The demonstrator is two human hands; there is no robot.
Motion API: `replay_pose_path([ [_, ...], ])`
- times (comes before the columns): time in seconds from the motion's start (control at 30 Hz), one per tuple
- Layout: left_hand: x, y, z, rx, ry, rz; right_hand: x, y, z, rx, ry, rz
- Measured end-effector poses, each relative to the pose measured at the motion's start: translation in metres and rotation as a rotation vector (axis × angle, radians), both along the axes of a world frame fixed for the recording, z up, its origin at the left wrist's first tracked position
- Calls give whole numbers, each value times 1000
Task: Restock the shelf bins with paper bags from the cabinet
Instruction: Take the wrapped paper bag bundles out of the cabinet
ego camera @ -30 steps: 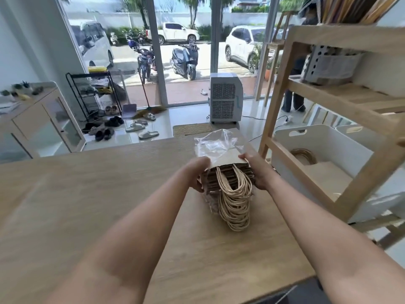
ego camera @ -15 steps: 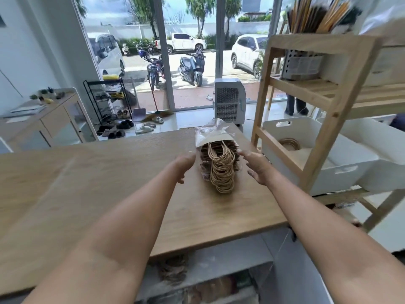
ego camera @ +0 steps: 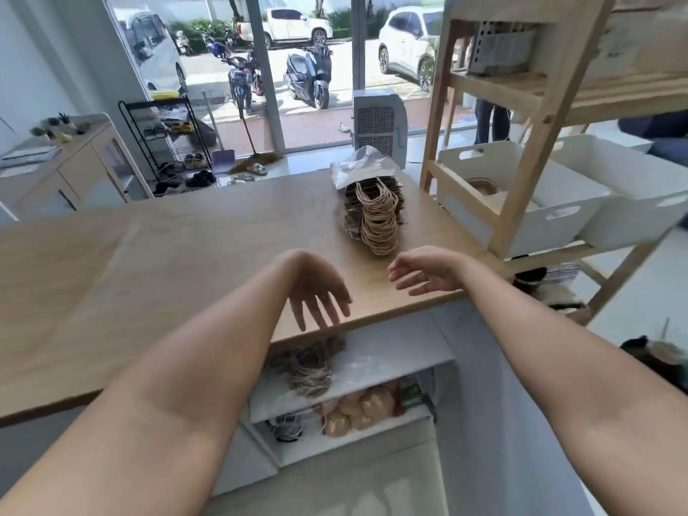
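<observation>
Our left hand and right hand both open, empty. Bag bundle on counter, mid-frame; white bin at right holds few bags; cabinet shelf below holds more.

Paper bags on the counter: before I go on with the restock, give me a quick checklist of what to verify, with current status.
1. Bundle of paper bags resting steady on the counter: ok, it lies flat, clear of the edge.
2. Left hand free: ok, open and empty.
3. Right hand free: ok, open and empty.
4. Plastic wrap off the bundle: not ok, it covers the far end.
5. Room in the white bin on the shelf: ok, only a few bags lie at its bottom.
6. More bags in the cabinet: ok, another bundle sits on its upper shelf.
</observation>
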State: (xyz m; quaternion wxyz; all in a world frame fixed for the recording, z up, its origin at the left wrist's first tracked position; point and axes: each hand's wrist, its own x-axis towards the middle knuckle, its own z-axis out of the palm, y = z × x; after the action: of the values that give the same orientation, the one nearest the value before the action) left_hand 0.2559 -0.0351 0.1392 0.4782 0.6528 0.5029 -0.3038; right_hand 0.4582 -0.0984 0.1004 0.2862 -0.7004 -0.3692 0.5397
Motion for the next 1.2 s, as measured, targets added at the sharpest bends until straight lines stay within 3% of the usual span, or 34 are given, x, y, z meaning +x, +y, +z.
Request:
replay_pose_path([
  [0.23, -30, -45, -51, -110, 250, -150, -33, -44, -44, -312, -69, 278],
  [0.4, -58, -66, -104, -66, 288, -142, -53, -65, -98, -397, -121, 269],
  [0.57, -92, -70, -152, 106, 247, -40, -66, -78, -154, -449, -117, 151],
  [0.73, -119, -74, -188, 243, 142, 163, -82, -79, -193, -406, -116, -4],
  [0.87, -128, -65, -214, 408, 65, 317, -90, -61, -224, -234, -143, -207],
  [0.93, -126, -58, -225, 472, 33, 434, -92, -50, -232, -164, -196, -207],
  [1.03, -134, -41, -248, 501, 71, 398, -94, -32, -242, -113, -223, -146],
  [1.2, -134, -2, -298, 557, 7, 570, -93, 15, -269, -12, -309, -127],
])
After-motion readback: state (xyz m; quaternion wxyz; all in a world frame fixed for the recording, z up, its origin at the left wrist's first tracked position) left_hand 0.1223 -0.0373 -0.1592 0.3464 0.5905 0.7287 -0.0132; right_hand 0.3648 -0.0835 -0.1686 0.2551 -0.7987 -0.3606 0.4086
